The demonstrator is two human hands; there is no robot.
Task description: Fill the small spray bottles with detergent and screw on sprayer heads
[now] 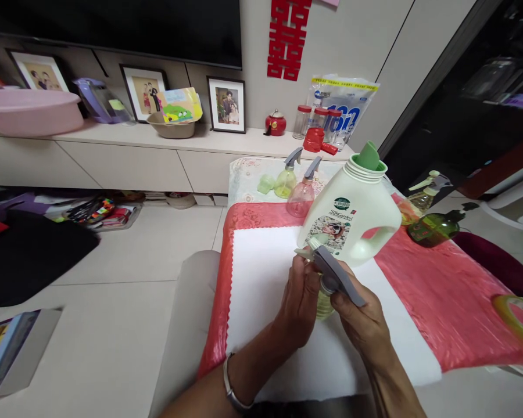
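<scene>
A spray bottle (325, 305) with a grey spray head and a pale yellow-green body is between my two hands, above the white sheet (261, 278). My left hand (300, 299) is closed on its left side, fingers up near the light trigger and nozzle. From the right, my right hand (366, 319) grips it around the neck and under the grey head. Much of the bottle's body is hidden by my hands. Just beyond stands a large pale-green detergent jug (353, 203), its green spout uncapped. Behind it are a green spray bottle (285, 181) and a pink spray bottle (302, 196), both upright.
Red plastic (436, 296) covers the table. On the right are a dark green pump bottle (433, 228), another spray bottle (421, 200) and a tape roll (518, 316). Red-lidded jars (303, 122) stand on the cabinet. A grey seat (185, 325) adjoins the table's left side.
</scene>
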